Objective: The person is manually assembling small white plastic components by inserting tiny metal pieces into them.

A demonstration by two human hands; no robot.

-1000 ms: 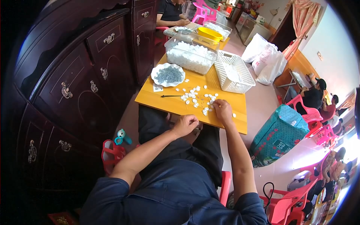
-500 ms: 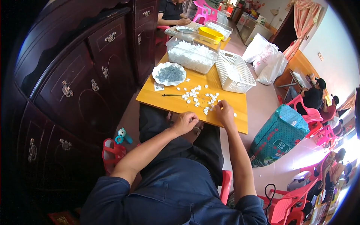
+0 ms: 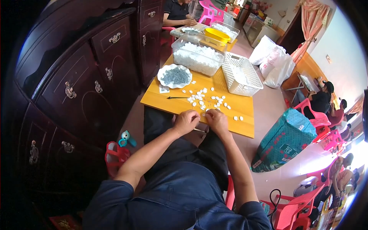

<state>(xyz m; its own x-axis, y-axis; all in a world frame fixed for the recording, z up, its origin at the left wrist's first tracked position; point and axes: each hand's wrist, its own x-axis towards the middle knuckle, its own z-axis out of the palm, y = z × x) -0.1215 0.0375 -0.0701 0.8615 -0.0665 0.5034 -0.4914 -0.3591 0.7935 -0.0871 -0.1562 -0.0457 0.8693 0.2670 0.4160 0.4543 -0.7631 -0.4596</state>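
Note:
My left hand (image 3: 186,122) is closed in a pinch over the near edge of the yellow table (image 3: 245,126). Just to its right, my right hand (image 3: 217,121) is closed too, fingertips pointing toward the left one. Whatever either hand grips is too small or hidden to make out. Beyond them lie many small white oval plastic pieces (image 3: 201,102) with dark holes, scattered loosely. A thin black tool (image 3: 176,97) lies left of the pieces. Farther back, a white scalloped plate (image 3: 161,72) carries a heap of small grey parts (image 3: 175,76).
A clear bin (image 3: 209,70) full of white pieces and a white perforated basket (image 3: 245,91) stand at the table's back. Behind is a yellow tub (image 3: 217,36), near a seated co-worker (image 3: 177,13). A dark cabinet (image 3: 76,76) flanks the left; a teal bag (image 3: 281,140) stands right.
My right hand has moved left from the right side of the scattered pieces to beside my left hand. White pieces now show where it was. My left hand has shifted only slightly.

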